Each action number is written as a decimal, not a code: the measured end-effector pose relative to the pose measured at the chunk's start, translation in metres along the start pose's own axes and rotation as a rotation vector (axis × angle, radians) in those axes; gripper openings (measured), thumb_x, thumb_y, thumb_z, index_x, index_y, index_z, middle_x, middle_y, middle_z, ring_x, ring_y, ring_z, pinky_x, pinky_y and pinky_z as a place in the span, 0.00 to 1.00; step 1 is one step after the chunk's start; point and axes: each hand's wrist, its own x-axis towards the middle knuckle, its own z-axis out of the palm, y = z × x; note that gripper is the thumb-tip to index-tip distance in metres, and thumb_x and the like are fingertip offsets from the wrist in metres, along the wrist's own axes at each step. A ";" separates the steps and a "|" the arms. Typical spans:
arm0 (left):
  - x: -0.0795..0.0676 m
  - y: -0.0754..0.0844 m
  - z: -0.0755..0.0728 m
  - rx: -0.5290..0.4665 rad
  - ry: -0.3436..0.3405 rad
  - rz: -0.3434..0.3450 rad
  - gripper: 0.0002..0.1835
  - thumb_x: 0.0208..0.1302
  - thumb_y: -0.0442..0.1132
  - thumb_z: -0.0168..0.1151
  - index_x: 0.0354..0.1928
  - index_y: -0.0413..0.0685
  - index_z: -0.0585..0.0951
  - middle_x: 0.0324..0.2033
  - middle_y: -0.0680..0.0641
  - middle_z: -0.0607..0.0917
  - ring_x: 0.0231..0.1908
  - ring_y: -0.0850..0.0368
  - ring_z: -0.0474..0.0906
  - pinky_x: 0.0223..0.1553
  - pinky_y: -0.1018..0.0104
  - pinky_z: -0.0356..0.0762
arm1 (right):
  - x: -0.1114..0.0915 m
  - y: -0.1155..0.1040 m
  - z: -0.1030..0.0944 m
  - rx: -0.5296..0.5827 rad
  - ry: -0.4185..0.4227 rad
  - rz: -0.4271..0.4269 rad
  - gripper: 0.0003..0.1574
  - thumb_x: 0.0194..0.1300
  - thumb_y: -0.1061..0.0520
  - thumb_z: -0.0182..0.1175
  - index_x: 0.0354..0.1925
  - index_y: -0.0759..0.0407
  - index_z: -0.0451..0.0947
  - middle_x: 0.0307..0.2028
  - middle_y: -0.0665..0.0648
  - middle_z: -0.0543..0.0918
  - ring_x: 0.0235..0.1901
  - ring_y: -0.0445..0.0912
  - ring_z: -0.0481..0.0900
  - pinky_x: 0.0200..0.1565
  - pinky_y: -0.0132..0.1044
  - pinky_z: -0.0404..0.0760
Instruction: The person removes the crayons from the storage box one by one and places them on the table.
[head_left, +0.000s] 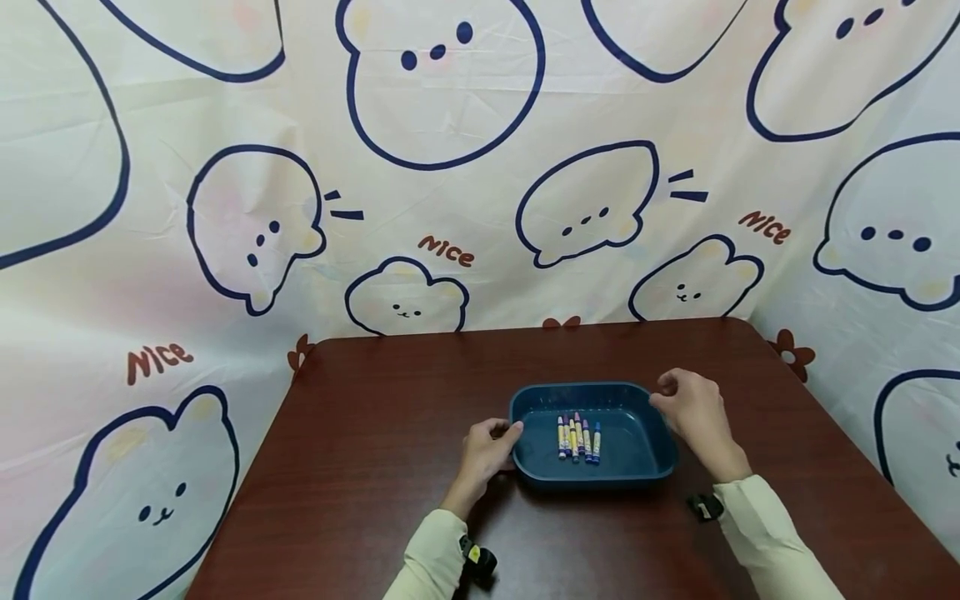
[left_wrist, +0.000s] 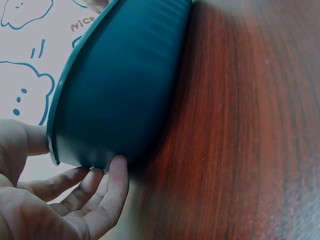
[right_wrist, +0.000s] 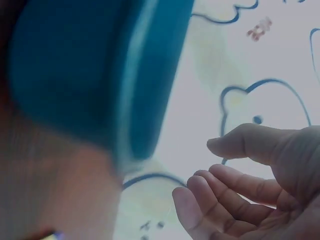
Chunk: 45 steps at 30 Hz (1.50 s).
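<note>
A dark teal rectangular tray (head_left: pixel 630 476) lies on the brown table, with several crayons (head_left: pixel 578 438) in yellow, purple and blue wrappers side by side inside it. My left hand (head_left: pixel 486 457) holds the tray's left end. In the left wrist view the thumb lies at the rim and the fingers (left_wrist: pixel 118 172) touch the outer wall low down. Near the tray's right back corner is my right hand (head_left: pixel 693 411). The right wrist view shows its fingers (right_wrist: pixel 200 192) loosely bent, with a gap between them and the tray (right_wrist: pixel 65 65) and nothing held.
The brown wood-grain table (head_left: pixel 390 417) reaches back to a pale cloth wall (head_left: pixel 480 208) printed with blue-outlined bears. Dark cameras sit on both wrists, one at the left cuff (head_left: pixel 480 560) and one at the right cuff (head_left: pixel 705 507).
</note>
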 end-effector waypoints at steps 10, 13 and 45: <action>0.000 0.000 -0.002 0.005 0.005 0.008 0.24 0.70 0.50 0.65 0.58 0.38 0.82 0.47 0.42 0.86 0.38 0.54 0.87 0.35 0.58 0.89 | -0.002 -0.032 0.042 0.002 -0.131 -0.043 0.14 0.63 0.60 0.67 0.45 0.68 0.83 0.38 0.62 0.86 0.35 0.50 0.80 0.40 0.49 0.83; -0.001 0.000 -0.001 -0.014 -0.007 0.001 0.25 0.71 0.50 0.64 0.59 0.37 0.81 0.48 0.40 0.85 0.34 0.54 0.88 0.34 0.59 0.89 | -0.004 -0.035 0.056 -0.001 -0.182 -0.027 0.13 0.64 0.61 0.67 0.44 0.68 0.82 0.33 0.59 0.83 0.29 0.47 0.77 0.35 0.45 0.81; -0.003 -0.001 -0.001 -0.004 0.008 0.006 0.23 0.70 0.49 0.65 0.56 0.37 0.82 0.44 0.42 0.85 0.40 0.53 0.86 0.35 0.56 0.90 | -0.015 -0.038 0.108 -0.184 -0.179 -0.097 0.06 0.59 0.69 0.66 0.36 0.71 0.81 0.28 0.61 0.78 0.27 0.49 0.73 0.30 0.43 0.78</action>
